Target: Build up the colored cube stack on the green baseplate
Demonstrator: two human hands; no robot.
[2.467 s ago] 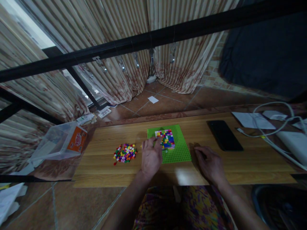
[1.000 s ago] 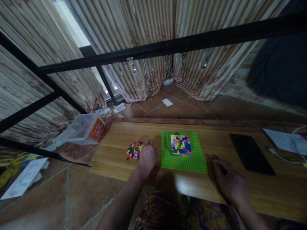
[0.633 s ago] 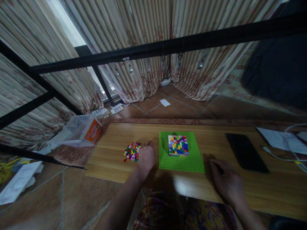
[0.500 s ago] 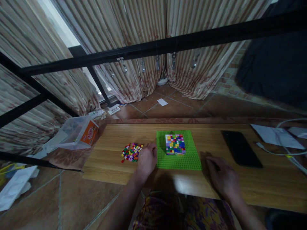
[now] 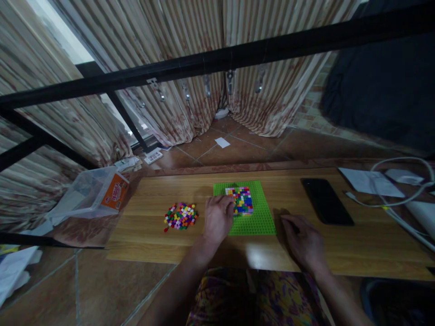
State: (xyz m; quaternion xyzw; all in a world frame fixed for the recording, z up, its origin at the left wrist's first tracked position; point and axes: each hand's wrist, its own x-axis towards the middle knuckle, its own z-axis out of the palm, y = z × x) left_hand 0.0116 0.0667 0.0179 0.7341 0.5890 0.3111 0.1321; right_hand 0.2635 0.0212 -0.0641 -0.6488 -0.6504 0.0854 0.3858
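My left hand [image 5: 219, 217] hangs at the left side of a square block of many small coloured bricks [image 5: 243, 201], its fingertips pinched together and partly covering that side. Whatever sits between the fingertips is too small to make out. The brick square stands on a green studded baseplate [image 5: 265, 215]. Left of this hand lies a heap of loose coloured bricks [image 5: 181, 216] on the wooden table [image 5: 152, 192]. My right hand [image 5: 304, 240] rests on the table just right of the baseplate, fingers loosely bent and thumb apart, with nothing visible in it.
A black phone [image 5: 326, 201] lies right of my right hand, with a white cable [image 5: 370, 205] and a paper sheet [image 5: 370, 182] beyond it. A clear plastic box [image 5: 88, 192] with an orange label stands past the table's left end. A black metal bar [image 5: 190, 65] crosses ahead.
My left hand has moved from beside the loose heap to over the baseplate's left part, at the brick square. The right hand stays in place on the table. The view has shifted slightly.
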